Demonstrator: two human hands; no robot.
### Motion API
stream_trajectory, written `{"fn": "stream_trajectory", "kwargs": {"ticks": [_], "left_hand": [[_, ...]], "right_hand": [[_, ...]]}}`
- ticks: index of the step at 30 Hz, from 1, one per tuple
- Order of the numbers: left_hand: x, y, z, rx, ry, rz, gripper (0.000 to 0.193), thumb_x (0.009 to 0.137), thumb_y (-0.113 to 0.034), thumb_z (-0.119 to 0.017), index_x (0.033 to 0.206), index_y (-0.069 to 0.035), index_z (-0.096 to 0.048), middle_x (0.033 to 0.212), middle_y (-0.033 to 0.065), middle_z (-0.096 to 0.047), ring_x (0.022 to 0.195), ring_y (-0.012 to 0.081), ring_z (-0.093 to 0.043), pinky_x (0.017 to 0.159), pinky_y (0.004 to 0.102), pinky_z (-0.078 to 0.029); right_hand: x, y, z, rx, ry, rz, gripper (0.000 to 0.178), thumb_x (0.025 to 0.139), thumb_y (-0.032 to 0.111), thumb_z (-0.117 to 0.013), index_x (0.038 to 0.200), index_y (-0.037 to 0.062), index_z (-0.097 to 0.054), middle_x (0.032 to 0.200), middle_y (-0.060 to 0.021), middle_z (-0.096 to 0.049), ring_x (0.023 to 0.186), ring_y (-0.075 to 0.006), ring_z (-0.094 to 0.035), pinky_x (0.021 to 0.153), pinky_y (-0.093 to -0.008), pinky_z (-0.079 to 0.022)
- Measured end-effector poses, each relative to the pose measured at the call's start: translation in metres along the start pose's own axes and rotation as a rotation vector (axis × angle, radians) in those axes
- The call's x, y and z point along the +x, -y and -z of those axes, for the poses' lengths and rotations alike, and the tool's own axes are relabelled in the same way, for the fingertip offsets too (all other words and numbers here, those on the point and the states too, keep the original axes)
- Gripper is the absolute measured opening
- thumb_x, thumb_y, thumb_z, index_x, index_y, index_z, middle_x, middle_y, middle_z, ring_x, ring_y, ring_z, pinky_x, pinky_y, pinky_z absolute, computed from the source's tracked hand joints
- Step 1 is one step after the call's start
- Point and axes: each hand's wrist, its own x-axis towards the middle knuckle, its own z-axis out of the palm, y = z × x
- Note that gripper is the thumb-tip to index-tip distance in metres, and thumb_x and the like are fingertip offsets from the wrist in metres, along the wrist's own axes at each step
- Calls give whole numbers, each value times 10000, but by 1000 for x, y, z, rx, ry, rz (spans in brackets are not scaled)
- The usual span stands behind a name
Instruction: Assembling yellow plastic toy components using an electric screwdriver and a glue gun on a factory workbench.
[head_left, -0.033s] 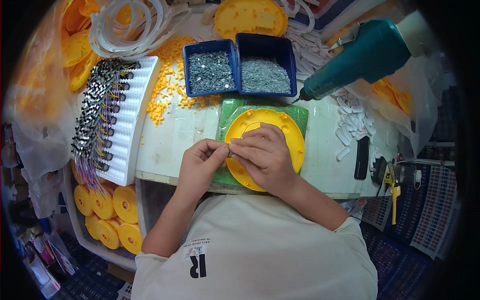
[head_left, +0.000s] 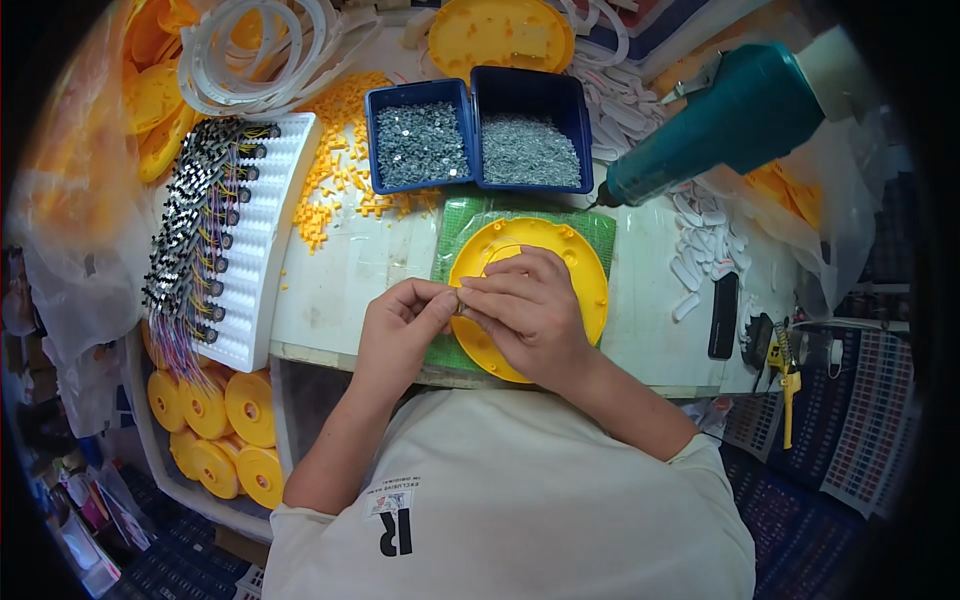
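Note:
My left hand (head_left: pixel 405 325) and my right hand (head_left: pixel 532 315) meet fingertip to fingertip over the left part of a round yellow plastic cover (head_left: pixel 585 270). Both are closed in a pinch around something tiny, mostly hidden by the fingers; its kind does not show. The cover lies on a green woven mat (head_left: pixel 458 228) at the table's near edge, and my right hand hides much of its middle. Up and to the right, a teal electric screwdriver (head_left: pixel 715 125) hangs with its tip pointing down to the left.
Behind the mat stand two blue bins (head_left: pixel 420 135) of small metal parts. Left are loose yellow plastic pieces (head_left: pixel 318 215) and a white foam tray (head_left: pixel 262 240) with wired components. White plastic parts (head_left: pixel 695 245) and a black bar-shaped object (head_left: pixel 723 315) lie right. Yellow discs (head_left: pixel 250 408) fill a crate below.

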Motion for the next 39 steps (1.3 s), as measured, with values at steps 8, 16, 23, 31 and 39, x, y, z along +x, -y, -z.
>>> {"fn": "stream_trajectory", "kwargs": {"ticks": [8, 16, 23, 31, 39], "left_hand": [[1, -21, 1, 962, -11, -916, 225, 895, -10, -729, 1115, -53, -724, 1042, 94, -734, 917, 245, -698, 813, 363, -534], [-11, -3, -5, 551, -74, -365, 192, 937, -40, -721, 1126, -8, -719, 962, 73, -738, 814, 168, -695, 749, 287, -549], [-7, 18, 2, 347, -146, -203, 227, 1025, -95, -652, 1220, 18, -681, 1075, 39, -730, 905, 73, -664, 761, 218, -521], [0, 12, 1, 287, -182, -110, 212, 1017, -89, -658, 1169, 44, -723, 947, 89, -760, 862, 114, -720, 785, 261, -575], [11, 1, 2, 435, -78, -107, 197, 960, -83, -719, 1120, 29, -689, 960, 84, -736, 776, 102, -672, 714, 254, -541]], "right_hand": [[11, 7, 13, 186, 95, -206, 365, 835, 80, -790, 1198, 80, -752, 1062, -51, -773, 1074, -267, -687, 1069, -475, -432], [12, 9, 14, -39, 189, 36, 299, 776, 136, -812, 1063, 88, -745, 1128, -58, -716, 1156, -311, -624, 1043, -464, -456], [10, 3, 4, -77, 149, -10, 278, 758, 144, -818, 1018, 87, -740, 1166, -63, -702, 1199, -340, -604, 1023, -456, -475], [12, 0, -6, -199, 166, -43, 244, 799, 161, -803, 1014, 76, -723, 1192, -72, -674, 1227, -342, -592, 1035, -478, -462], [14, -2, 12, -112, 207, -105, 332, 822, 197, -810, 1120, 66, -746, 1232, -107, -678, 1241, -360, -586, 1065, -476, -457]]}}
